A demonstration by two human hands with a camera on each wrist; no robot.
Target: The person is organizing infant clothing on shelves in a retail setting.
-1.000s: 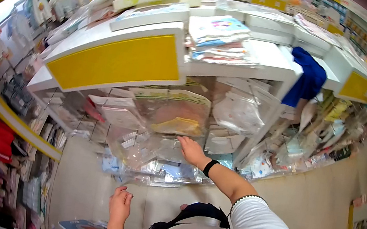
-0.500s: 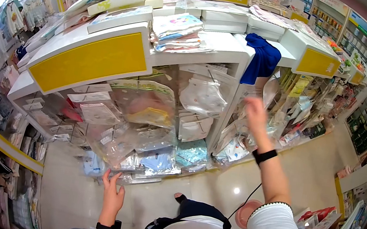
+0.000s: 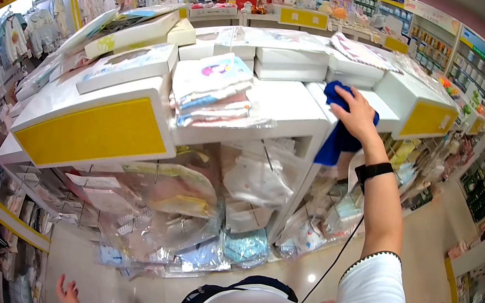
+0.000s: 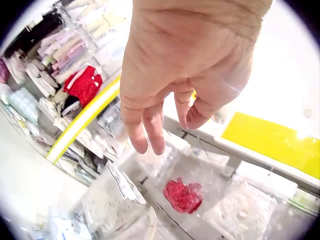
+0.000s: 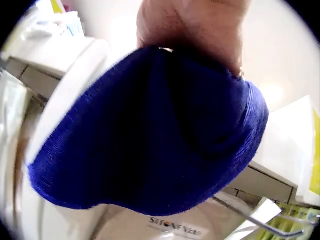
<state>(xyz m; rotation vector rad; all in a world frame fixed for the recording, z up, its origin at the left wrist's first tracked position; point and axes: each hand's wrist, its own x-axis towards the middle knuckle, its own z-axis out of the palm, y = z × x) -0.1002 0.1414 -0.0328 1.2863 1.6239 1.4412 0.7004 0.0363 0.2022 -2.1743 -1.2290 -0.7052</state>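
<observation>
A dark blue cloth [image 3: 339, 139] hangs over the front edge of the white display counter [image 3: 292, 105]. My right hand [image 3: 360, 117] is on its top, with thumb and fingers spread apart over it in the head view. The right wrist view has the blue cloth [image 5: 150, 135] filling the middle below the hand [image 5: 192, 25], its folds hiding the fingertips. Low at the left, my left hand [image 3: 69, 296] hangs partly out of the head view. In the left wrist view that hand [image 4: 180, 75] has loosely bent fingers and holds nothing.
Folded printed cloths [image 3: 212, 85] lie on the counter beside white boxes [image 3: 289, 63]. Bagged goods [image 3: 260, 177] hang on hooks below. A metal hook [image 5: 265, 225] sticks out under the cloth. Clothes racks [image 3: 40, 21] stand at the left, stocked shelves [image 3: 475, 65] at the right.
My right hand has moved from the bagged goods up and right onto the blue cloth. My left hand has dropped lower and further left. The view has tilted up.
</observation>
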